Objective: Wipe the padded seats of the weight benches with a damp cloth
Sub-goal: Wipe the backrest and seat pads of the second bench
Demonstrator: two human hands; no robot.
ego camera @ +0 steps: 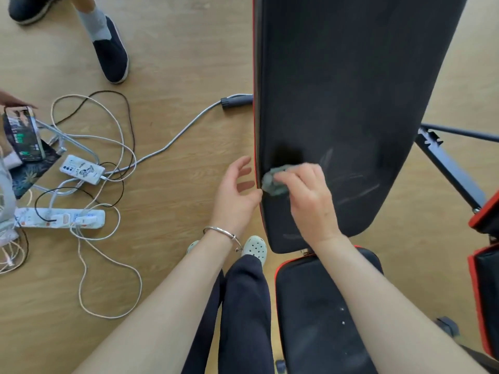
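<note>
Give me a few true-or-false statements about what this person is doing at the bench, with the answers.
1. The right hand presses a crumpled cloth onto the long black pad. True.
2. The left hand grips a spray bottle. False: it holds nothing, and its fingers are relaxed beside the pad's left edge.
3. The bracelet is on the right wrist. False: it is on the left wrist.
4. A white power strip lies on the wooden floor. True.
5. The smaller seat pad, nearer the person, has white specks on it. True.
</note>
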